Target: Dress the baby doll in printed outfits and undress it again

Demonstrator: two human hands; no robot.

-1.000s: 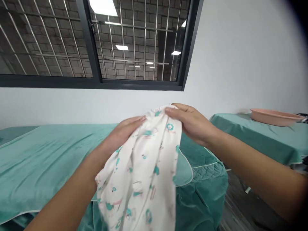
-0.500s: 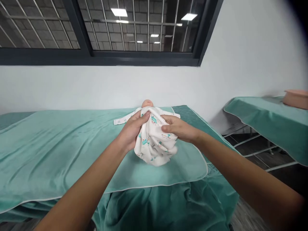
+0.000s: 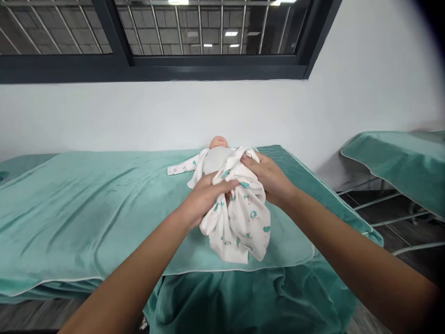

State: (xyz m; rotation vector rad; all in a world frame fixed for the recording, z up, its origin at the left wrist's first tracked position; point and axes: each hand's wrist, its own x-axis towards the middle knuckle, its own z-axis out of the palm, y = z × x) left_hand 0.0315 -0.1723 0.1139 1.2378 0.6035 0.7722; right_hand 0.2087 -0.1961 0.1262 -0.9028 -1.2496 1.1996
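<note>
A baby doll (image 3: 218, 142) lies on the green-covered bed with its head toward the wall. Its torso shows pale grey-white, and one printed sleeve stretches out to the left. In front of it, white baby clothes (image 3: 248, 218) with green and pink prints hang bunched between my hands. My left hand (image 3: 208, 197) grips the fabric on the left side, thumb on top. My right hand (image 3: 266, 174) pinches the upper right edge of the same garment. The doll's lower body and right side are hidden behind the cloth and hands.
The bed's light green sheet (image 3: 86, 208) spreads left, with darker green cloth (image 3: 250, 301) hanging at the front. On the right stands another green-draped bed (image 3: 399, 157) with metal rails. Behind are a white wall (image 3: 153, 116) and a barred window (image 3: 208, 32).
The garment has been drawn toward me and to the right, uncovering the doll's torso. My right hand has risen to its upper edge; my left hand sits lower. The camera view has tilted down.
</note>
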